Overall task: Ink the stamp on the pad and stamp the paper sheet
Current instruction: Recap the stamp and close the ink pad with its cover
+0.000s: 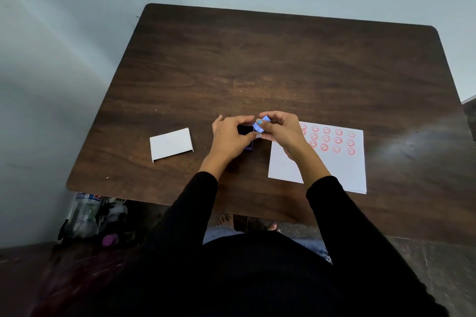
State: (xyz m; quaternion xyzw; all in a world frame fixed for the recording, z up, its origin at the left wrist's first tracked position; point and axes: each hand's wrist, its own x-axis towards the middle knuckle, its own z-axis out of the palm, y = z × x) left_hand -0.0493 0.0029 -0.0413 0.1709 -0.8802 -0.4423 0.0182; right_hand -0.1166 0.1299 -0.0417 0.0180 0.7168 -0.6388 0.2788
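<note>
Lower left of centre: white box lid (171, 144) flat on the worktop (257, 59), well apart from the rest. At centre: left hand (229, 137), grip closed around the dark ink pad (245, 129), pad just above the worktop. Right beside it: right hand (279, 128), grip pinching the pale blue stamp (260, 124), tilted over the pad. Further right: paper sheet (334, 162), rows of red smileys up top, lower half blank. Risk: tilted stamp inking unevenly; inky fingers smudging paper. Near edge close to the sheet; plenty of bare worktop beyond.
</note>
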